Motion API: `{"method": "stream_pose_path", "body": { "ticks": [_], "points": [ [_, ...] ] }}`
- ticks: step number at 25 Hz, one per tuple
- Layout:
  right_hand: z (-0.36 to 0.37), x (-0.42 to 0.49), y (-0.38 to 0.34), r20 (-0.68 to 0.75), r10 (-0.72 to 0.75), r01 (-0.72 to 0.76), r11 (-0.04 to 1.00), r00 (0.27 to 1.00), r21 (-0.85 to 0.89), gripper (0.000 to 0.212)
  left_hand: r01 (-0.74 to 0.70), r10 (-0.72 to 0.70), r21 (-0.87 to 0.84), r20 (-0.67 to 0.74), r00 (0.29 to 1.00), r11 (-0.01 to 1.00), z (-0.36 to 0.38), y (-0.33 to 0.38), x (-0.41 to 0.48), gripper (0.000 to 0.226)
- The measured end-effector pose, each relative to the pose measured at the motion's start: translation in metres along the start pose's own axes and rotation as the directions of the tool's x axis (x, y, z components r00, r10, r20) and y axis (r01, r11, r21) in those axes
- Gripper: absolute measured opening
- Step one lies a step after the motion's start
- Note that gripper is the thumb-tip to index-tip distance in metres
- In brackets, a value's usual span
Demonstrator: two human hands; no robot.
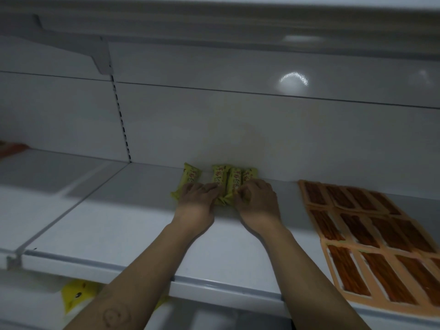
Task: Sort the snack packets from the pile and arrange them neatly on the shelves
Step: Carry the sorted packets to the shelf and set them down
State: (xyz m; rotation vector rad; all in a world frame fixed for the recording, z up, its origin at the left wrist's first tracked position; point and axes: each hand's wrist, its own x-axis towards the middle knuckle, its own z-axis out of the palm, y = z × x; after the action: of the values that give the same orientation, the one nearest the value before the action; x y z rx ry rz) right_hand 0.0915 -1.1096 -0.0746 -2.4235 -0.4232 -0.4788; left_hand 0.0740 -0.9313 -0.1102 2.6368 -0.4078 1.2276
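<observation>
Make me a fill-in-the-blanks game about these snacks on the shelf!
The yellow packets sit at the ____ of the white shelf.
The orange packets lie to their ____.
The left hand and the right hand both touch the ____ packets.
Missing words: back, right, yellow.
</observation>
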Motion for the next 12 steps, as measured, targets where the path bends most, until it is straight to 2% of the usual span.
{"method": "stream_pose_path", "body": {
  "ticks": [2,5,8,12],
  "points": [
    [-0.006,0.003,0.002,-0.041,0.105,-0.105,0.994,0.994,-0.007,0.022,0.022,-0.022,-0.004,-0.007,1.000,1.000,-0.001,0.000,-0.001,0.037],
    [-0.011,0.005,0.010,0.030,0.218,-0.216,0.974,0.975,-0.072,0.035,0.028,-0.028,-0.008,0.009,1.000,1.000,-0.002,0.001,-0.002,0.039],
    [-0.008,0.004,0.013,0.128,0.228,-0.228,0.974,0.965,-0.010,0.037,0.011,-0.010,-0.017,0.062,0.998,1.000,-0.003,0.003,-0.002,0.045],
    [-0.006,0.006,0.014,0.120,0.231,-0.237,0.971,0.965,0.040,0.038,-0.002,0.005,-0.025,0.116,0.993,1.000,-0.005,0.003,0.000,0.053]
  ]
}}
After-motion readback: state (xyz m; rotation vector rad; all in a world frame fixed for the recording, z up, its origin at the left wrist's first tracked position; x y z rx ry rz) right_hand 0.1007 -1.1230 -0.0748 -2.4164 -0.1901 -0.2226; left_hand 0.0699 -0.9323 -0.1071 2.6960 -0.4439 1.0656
